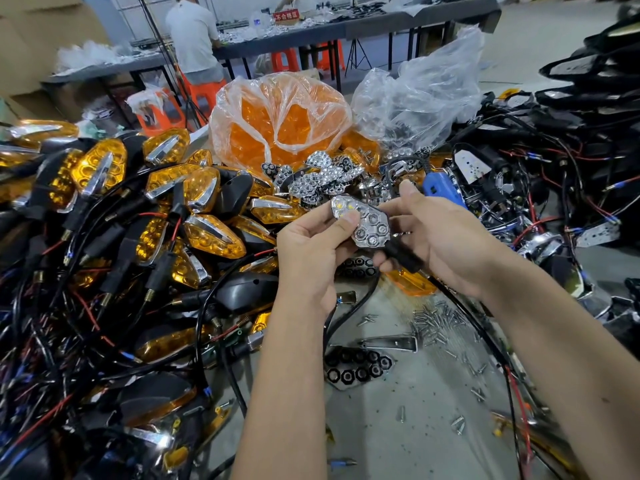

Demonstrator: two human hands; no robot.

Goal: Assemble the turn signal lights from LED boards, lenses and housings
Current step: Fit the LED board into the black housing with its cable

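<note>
Both my hands hold one turn signal unit above the table. Its chrome reflector [367, 224] with hexagonal cells faces up, seated in a black housing whose stem [403, 258] points down to the right. My left hand [313, 252] grips the unit's left side, thumb pressed on the reflector's face. My right hand [441, 237] curls round the stem and the right side. A black wire [464, 315] trails from the stem toward me. Loose chrome reflectors [322, 178] lie heaped just behind.
Finished amber-lens lights [100, 168] with wires are piled at left. A bag of amber lenses [280, 123] and a clear bag [419, 95] stand behind. A blue tool [441, 187], black housings and wiring [568, 161] fill the right. Screws [434, 322] scatter on the table. A person [194, 36] sits far back.
</note>
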